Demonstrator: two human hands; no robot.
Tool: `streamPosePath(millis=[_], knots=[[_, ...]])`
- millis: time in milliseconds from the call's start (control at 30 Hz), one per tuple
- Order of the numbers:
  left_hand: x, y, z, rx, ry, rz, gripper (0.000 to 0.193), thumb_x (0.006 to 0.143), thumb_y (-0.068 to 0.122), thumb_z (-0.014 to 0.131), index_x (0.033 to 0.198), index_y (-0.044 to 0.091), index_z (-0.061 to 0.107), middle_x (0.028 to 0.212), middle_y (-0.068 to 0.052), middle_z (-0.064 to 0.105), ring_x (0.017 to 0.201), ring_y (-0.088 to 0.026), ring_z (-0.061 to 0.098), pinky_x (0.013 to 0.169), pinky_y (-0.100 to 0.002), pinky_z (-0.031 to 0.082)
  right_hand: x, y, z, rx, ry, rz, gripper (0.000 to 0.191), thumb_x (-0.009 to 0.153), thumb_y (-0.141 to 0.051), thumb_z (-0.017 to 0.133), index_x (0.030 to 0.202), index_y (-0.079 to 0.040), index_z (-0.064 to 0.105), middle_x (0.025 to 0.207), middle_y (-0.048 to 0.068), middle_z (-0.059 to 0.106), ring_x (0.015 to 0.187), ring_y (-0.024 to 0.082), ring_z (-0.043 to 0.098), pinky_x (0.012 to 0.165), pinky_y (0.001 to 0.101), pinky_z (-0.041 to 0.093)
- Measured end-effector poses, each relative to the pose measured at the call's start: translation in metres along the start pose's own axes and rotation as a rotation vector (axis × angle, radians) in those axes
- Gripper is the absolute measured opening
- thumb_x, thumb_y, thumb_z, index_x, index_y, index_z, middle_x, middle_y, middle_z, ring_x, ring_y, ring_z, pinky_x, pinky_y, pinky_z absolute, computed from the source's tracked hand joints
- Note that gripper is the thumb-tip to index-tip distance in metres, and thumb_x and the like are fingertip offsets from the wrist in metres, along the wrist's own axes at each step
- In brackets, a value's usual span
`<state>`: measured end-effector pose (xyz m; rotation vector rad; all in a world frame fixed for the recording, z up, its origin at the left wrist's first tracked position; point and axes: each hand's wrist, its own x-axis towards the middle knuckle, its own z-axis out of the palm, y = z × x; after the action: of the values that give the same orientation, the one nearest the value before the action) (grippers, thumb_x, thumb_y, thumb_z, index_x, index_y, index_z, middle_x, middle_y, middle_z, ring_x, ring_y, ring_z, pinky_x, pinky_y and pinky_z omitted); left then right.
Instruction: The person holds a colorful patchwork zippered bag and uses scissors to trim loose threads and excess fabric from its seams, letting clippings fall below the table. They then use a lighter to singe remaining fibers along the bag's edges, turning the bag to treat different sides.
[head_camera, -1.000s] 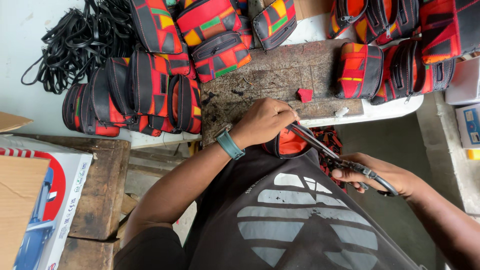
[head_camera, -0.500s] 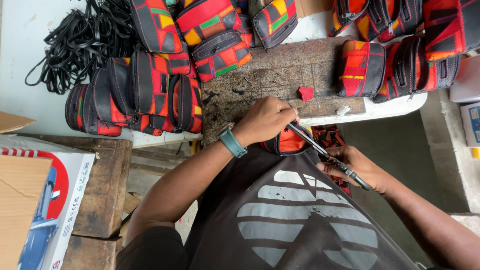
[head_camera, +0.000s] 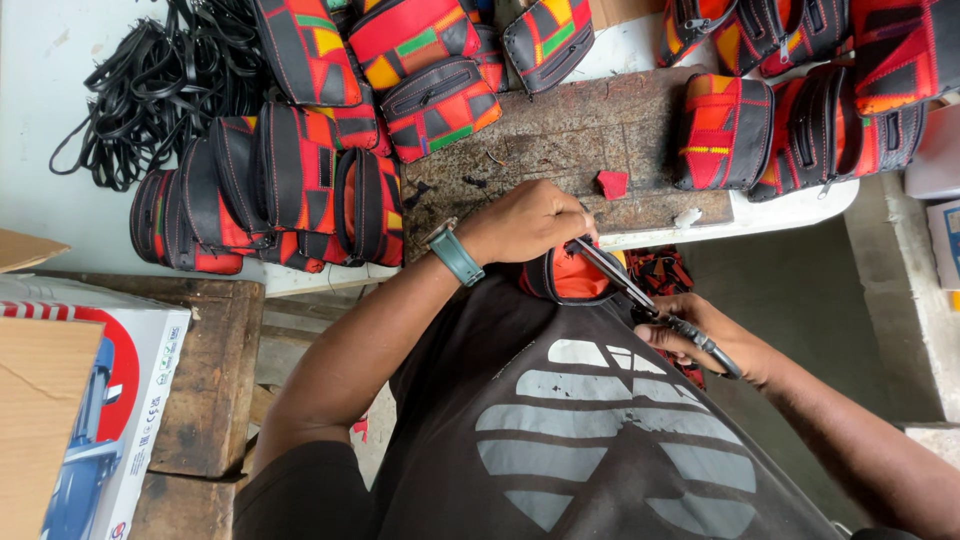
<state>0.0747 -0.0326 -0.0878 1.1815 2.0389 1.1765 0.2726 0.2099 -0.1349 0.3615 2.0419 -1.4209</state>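
Note:
My left hand (head_camera: 528, 222), with a teal watch on the wrist, grips the top of a small orange and black pouch (head_camera: 568, 281) held at the table's near edge, against my black shirt. My right hand (head_camera: 700, 332) holds black-handled scissors (head_camera: 640, 297). Their blades point up and left, and the tips meet the pouch just beside my left fingers. The lower part of the pouch is hidden behind my shirt.
Several red, black and patterned pouches (head_camera: 290, 190) crowd the pale table (head_camera: 60, 60) around a worn wooden board (head_camera: 570, 140). A red scrap (head_camera: 612, 184) lies on the board. A pile of black straps (head_camera: 150, 80) lies far left. A printed cardboard box (head_camera: 100, 400) rests on a wooden bench (head_camera: 210, 370).
My right hand with the scissors has drawn slightly in toward the pouch. My left hand has stayed on the pouch.

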Motion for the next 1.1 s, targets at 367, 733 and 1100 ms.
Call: streamPosePath(millis=[367,733,1100], knots=[[-0.002,0.000,0.006,0.034,0.053,0.009,0.034,0.095,0.031,0.060,0.087,0.003,0.079,0.064,-0.014,0.068,0.055,-0.020,0.065,0.058,-0.037,0.050,0.012,0.012,0.010,-0.118,0.051,-0.127,0.039,0.089,-0.040,0.071,0.074,-0.005,0.064,0.059,0.000,0.054,0.055,0.009,0.047,0.048,0.0324,0.042],[-0.001,0.001,0.008,0.023,0.066,0.003,0.035,0.096,0.033,0.059,0.092,0.005,0.079,0.061,-0.016,0.063,0.055,-0.018,0.064,0.059,-0.038,0.050,0.005,0.011,0.013,-0.043,0.032,-0.069,0.045,0.088,-0.049,0.070,0.076,-0.007,0.057,0.057,-0.001,0.050,0.048,0.009,0.048,0.043,0.0296,0.041],[0.001,-0.004,0.002,-0.006,0.061,0.017,0.035,0.096,0.033,0.058,0.093,0.006,0.080,0.064,-0.015,0.067,0.059,-0.018,0.067,0.061,-0.037,0.051,-0.012,0.007,0.004,-0.081,0.070,0.121,0.048,0.078,-0.057,0.070,0.109,-0.021,0.058,0.057,0.001,0.056,0.053,0.012,0.057,0.047,0.0313,0.046]])
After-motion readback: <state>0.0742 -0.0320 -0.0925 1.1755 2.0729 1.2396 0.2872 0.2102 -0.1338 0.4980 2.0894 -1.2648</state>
